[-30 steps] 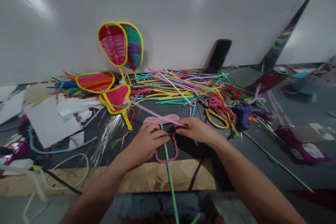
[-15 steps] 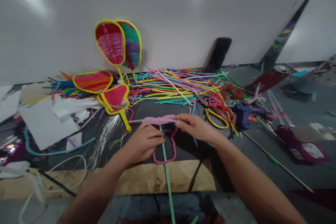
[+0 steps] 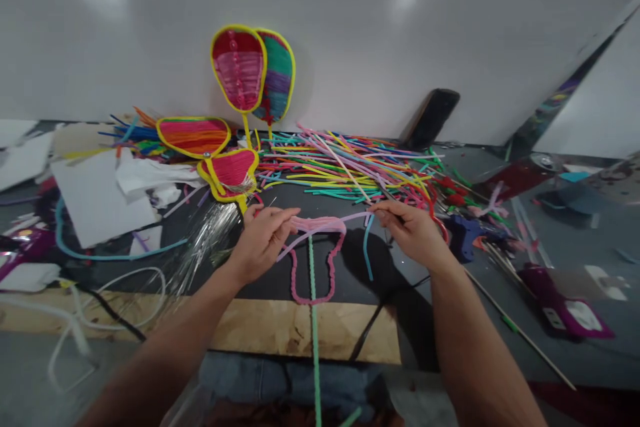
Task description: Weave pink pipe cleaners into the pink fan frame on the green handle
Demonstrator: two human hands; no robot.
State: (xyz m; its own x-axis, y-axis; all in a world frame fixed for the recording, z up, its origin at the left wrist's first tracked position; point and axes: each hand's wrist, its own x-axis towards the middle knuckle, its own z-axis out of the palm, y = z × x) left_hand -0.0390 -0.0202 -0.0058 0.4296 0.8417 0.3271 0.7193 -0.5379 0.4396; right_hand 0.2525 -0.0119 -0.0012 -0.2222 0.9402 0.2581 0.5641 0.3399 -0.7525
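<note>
A pink pipe-cleaner frame, shaped like a rounded outline, stands in front of me with rows of light pink wrapped across its top. A twisted mint-green stem runs down its middle towards my lap. My left hand is closed on the frame's upper left edge, its fingertips covering that corner. To the right, my right hand pinches the end of a lilac pipe cleaner, which stretches to the frame's upper right side. A loose lilac length slants across beneath my left fingers.
Loose pipe cleaners are heaped behind the frame. Finished yellow-edged fans lean against the wall at back left. A phone leans further right. Blue glue gun, thin sticks, white paper and silver tinsel lie around.
My right hand has moved right, away from the frame, drawing the lilac pipe cleaner out. My left hand has shifted up to the frame's upper left corner. The camera view has shifted slightly.
</note>
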